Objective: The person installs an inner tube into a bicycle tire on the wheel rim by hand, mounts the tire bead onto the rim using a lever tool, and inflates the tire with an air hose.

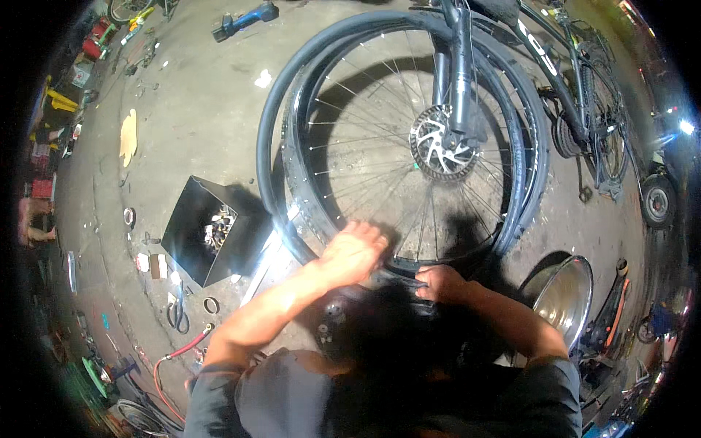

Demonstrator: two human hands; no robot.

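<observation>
A bicycle front wheel (pixel 317 173) with thin spokes and a silver disc brake rotor (pixel 442 143) sits in the fork (pixel 460 80) of a bike. Its black tire (pixel 296 139) is partly off the rim, and a grey-black rubber loop (pixel 267 131), apparently an inner tube, hangs around it. At the wheel's near edge, my left hand (pixel 356 252) curls its fingers over the tire. Just to the right, my right hand (pixel 442 283) is closed, pinching a dark rubber edge that looks like the tire. Shadow hides much of what lies under both hands.
Left of the wheel stands an open black box (pixel 191 237) of small parts. Scissors (pixel 177 310), a tape roll (pixel 211 305) and a red hose (pixel 188 347) lie nearer. A metal bowl (pixel 568 303) is at right, a blue-black power tool (pixel 244 20) at far left. The bike frame (pixel 555 80) extends far right.
</observation>
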